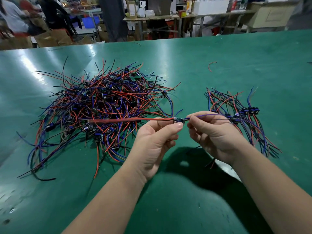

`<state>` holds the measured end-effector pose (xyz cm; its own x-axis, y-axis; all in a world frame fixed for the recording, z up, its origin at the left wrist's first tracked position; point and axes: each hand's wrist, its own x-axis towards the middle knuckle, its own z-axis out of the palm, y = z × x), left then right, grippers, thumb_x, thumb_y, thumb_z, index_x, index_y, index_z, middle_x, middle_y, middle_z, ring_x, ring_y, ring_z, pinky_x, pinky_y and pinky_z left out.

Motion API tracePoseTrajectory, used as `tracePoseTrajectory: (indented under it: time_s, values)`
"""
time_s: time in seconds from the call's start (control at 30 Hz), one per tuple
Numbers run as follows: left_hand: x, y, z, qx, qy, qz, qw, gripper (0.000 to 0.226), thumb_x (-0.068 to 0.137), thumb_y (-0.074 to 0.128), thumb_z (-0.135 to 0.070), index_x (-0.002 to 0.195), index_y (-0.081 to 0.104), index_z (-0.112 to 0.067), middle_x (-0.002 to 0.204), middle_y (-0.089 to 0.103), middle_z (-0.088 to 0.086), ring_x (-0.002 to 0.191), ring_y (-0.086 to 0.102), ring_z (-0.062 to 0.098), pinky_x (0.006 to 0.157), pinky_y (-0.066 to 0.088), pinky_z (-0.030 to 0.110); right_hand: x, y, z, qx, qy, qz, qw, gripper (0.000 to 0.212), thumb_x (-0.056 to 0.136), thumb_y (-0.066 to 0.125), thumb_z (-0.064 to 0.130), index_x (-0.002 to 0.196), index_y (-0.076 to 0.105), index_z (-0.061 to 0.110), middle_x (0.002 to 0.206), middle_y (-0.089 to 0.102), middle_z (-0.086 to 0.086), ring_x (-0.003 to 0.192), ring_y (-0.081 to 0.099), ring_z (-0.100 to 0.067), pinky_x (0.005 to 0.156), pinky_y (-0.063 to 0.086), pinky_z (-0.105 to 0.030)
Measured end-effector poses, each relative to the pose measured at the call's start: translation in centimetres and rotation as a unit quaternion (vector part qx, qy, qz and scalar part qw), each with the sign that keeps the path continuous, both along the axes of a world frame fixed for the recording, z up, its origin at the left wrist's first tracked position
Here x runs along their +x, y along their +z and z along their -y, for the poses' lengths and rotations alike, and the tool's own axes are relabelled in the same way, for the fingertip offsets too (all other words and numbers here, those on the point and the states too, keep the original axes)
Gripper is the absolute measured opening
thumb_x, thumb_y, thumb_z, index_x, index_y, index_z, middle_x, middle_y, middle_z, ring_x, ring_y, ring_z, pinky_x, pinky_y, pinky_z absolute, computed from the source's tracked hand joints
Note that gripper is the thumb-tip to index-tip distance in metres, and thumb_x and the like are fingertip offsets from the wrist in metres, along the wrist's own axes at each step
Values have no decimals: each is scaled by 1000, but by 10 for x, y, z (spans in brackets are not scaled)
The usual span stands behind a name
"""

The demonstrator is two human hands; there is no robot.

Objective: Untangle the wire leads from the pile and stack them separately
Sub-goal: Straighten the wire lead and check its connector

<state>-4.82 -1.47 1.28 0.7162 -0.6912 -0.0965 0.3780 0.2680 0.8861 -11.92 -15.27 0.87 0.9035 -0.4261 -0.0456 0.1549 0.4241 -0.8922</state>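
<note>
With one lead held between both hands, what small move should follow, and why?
Probably carry the lead right and lay it on the sorted stack: the left hand and right hand pinch it, and its red wire stretches over the tangled pile, seemingly free.

Tangled pile [101,107] of red, blue, black leads at left, aligned stack [239,115] at right, one lead [143,119] stretched between
</note>
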Motion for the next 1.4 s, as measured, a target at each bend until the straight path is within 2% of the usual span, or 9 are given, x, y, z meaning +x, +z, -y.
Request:
tracePoseTrajectory:
  time_s: [0.1,0.23,0.37,0.43,0.5,0.67,0.87,1.17,1.4]
  values:
    - [-5,-3,1,23,-15,78,997,18,62,80,-11,67,67,-21,64,63,-6,58,54,5,57,45,17,1,2,1,64,-16,-12,998,2,62,68,13,62,70,12,58,64,-1,49,59,-6,51,51,-16]
    - [-8,-4,0,59,-61,153,985,20,64,70,-5,72,75,-23,71,71,-1,63,58,7,64,48,15,-1,7,5,58,-10,-24,998,19,63,67,13,78,60,4,59,62,0,48,57,-6,47,48,-15]
    - [-3,-1,1,84,-54,59,993,16,79,68,-5,68,74,-14,76,74,10,59,65,12,59,55,21,-5,9,8,-29,-10,-58,998,19,63,68,15,77,63,4,56,60,1,44,51,-4,42,43,-12]
    - [-4,-1,2,92,-63,53,992,12,69,76,-25,66,74,-14,71,72,9,57,65,14,57,56,24,-4,7,8,-68,-16,-63,996,13,62,70,15,71,67,8,56,60,1,48,51,-6,46,42,-14]
    - [-6,-3,1,102,-69,70,990,23,55,78,-32,68,76,-13,69,71,8,57,65,14,57,55,24,-3,4,6,-86,-8,-66,994,5,60,71,15,62,69,11,56,59,-1,50,49,-10,48,40,-15]
    - [-8,-8,2,143,-85,75,983,5,74,76,-12,69,74,-10,69,72,5,55,64,10,57,56,23,-4,0,3,-131,39,-97,986,16,56,75,18,66,67,9,63,61,-6,51,49,-13,48,37,-18]
    - [-10,-9,3,145,-85,75,983,10,74,76,-11,64,75,-13,66,71,5,55,65,13,56,55,22,-5,0,6,-146,31,-96,984,7,60,72,14,57,67,12,54,57,-3,43,45,-8,43,36,-16]
    - [-16,-11,1,238,-176,131,946,14,73,81,-14,71,66,-14,59,68,-1,53,65,7,49,48,15,-12,14,42,-30,-163,-94,982,8,82,65,6,77,60,3,53,64,-3,44,61,-10,43,50,-16]
    - [-11,-10,-1,267,-196,158,930,15,73,82,-19,74,67,-14,62,67,-2,52,61,3,49,46,14,-13,16,42,-40,-207,-102,972,13,83,68,7,74,59,6,48,61,-3,43,64,-15,38,46,-16]
